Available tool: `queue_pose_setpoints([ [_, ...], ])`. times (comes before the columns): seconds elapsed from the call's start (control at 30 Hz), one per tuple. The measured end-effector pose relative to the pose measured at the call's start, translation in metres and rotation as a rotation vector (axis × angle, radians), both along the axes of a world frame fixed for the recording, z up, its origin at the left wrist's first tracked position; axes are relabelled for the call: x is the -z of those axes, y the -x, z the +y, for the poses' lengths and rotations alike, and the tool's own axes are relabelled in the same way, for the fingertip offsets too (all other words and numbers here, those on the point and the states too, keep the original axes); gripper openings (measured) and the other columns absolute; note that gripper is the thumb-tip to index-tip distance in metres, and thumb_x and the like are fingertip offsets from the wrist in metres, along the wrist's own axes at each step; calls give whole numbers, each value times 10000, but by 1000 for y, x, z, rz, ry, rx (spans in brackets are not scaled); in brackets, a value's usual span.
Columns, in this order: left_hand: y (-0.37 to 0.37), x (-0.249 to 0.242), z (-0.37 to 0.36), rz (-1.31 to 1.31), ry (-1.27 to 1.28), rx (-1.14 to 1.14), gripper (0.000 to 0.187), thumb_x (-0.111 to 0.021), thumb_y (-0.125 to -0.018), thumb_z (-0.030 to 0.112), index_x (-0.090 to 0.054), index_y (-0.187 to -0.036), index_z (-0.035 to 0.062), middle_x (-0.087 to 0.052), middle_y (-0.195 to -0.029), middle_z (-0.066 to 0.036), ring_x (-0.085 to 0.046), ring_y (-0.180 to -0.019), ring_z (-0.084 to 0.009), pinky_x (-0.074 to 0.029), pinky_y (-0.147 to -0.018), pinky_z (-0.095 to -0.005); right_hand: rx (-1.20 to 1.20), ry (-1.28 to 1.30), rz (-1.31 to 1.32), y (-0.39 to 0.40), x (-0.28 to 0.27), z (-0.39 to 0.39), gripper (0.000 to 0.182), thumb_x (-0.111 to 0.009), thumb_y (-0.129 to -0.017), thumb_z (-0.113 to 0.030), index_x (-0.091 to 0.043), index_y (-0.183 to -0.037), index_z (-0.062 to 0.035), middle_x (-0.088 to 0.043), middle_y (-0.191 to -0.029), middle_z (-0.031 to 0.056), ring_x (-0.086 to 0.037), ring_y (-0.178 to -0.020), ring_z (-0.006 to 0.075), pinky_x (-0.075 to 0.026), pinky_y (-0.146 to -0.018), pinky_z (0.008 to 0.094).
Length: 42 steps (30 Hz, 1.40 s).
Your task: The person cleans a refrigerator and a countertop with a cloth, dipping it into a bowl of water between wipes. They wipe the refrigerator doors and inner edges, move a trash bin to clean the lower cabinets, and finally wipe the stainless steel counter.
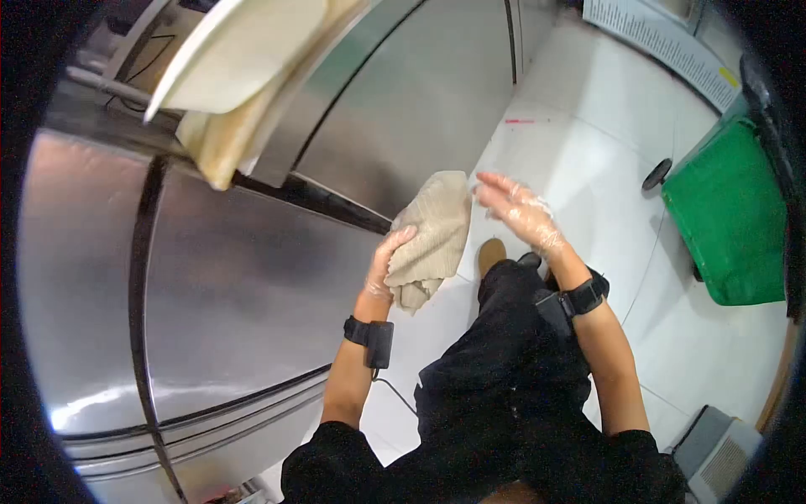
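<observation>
A crumpled beige cloth (432, 227) hangs from my left hand (390, 256), whose thumb lies over its near side; the other fingers are hidden behind the cloth. My right hand (520, 210) is just to the right of the cloth, apart from it, with its fingers stretched out and a little blurred. Nothing shows in that hand. Thin clear plastic gloves cover both hands.
Stainless steel cabinet doors (252, 286) fill the left side. Pale boards or trays (243, 59) jut out at the upper left. A green bin (730, 218) on a wheel stands at right on the white tiled floor (579, 160). A grey box (722, 454) sits lower right.
</observation>
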<state>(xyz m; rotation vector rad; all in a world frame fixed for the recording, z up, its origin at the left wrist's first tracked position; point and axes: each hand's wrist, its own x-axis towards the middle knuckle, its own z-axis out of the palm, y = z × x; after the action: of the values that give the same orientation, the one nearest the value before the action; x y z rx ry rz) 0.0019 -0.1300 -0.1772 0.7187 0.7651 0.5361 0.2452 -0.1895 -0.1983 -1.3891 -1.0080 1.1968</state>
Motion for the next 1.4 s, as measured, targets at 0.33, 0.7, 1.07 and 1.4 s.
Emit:
queue_pose_setpoints([
  [0.33,-40,-82,2,77,-977,-84,519,-464,-970,279,-374,-1402,7,-407,-1431,-136,-376,-1323,-246,-279,-1098,-343,-6,-267,22,45,-87,-1,1019,-723,-821,-345,-29,-1496,-26,-377,-1408,235,-506,-1199,235,-428,-982,337],
  [0.7,-2,-229,34,451,-1769,-520,280,-588,-883,124,-601,-1154,55,-606,-1166,-125,-596,-1038,-258,-486,-864,-336,472,-987,-496,46,-263,65,402,-636,-881,-197,-542,-1224,-11,-599,-1184,180,-605,-1042,238,-483,-899,339],
  [1.07,-6,-217,128,751,-2013,-857,527,-638,-814,127,-457,-1308,90,-418,-1370,-215,-395,-1275,-422,-371,-1046,-449,26,-514,-341,33,-340,239,501,-551,-930,-429,-557,-1204,-10,-647,-1101,92,-627,-929,154,-496,-804,272],
  [1.4,2,-221,131,758,-2057,-840,396,-581,-856,145,-521,-1241,77,-472,-1312,-195,-395,-1268,-438,-340,-1064,-469,90,-412,-1538,48,-354,229,543,-449,-909,-506,-655,-1052,-25,-657,-1054,195,-642,-912,336,-500,-820,403],
])
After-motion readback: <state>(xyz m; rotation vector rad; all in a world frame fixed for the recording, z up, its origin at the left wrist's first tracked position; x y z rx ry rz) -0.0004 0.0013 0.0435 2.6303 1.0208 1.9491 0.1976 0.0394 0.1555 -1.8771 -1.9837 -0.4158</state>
